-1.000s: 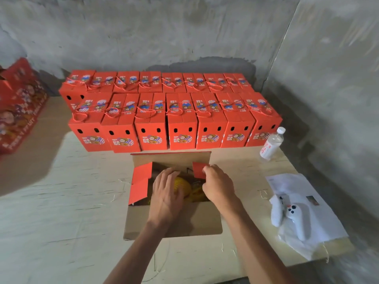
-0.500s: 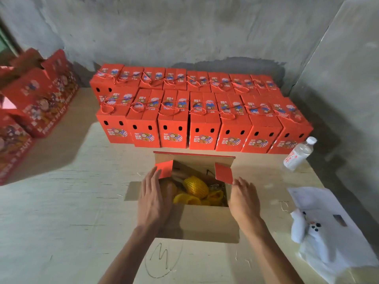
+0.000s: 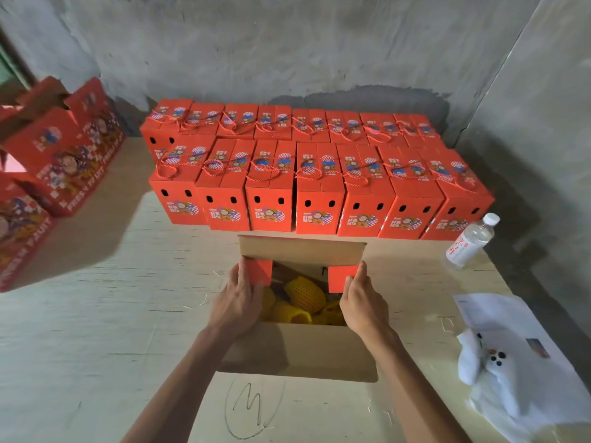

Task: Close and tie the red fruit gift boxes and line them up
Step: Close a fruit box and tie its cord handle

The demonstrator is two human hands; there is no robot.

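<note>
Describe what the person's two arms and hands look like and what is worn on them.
Both forearms are bare up to the bottom edge of the picture; no sleeve shows. The left hand and the right hand wear no gloves, and no ring, watch or bracelet can be seen on the fingers or wrists. The arms are slim, with no markings visible.

An open box (image 3: 300, 350) sits at centre frame, tied boxes (image 3: 319, 190) rowed behind it, a bottle (image 3: 468, 243) at right.
</note>
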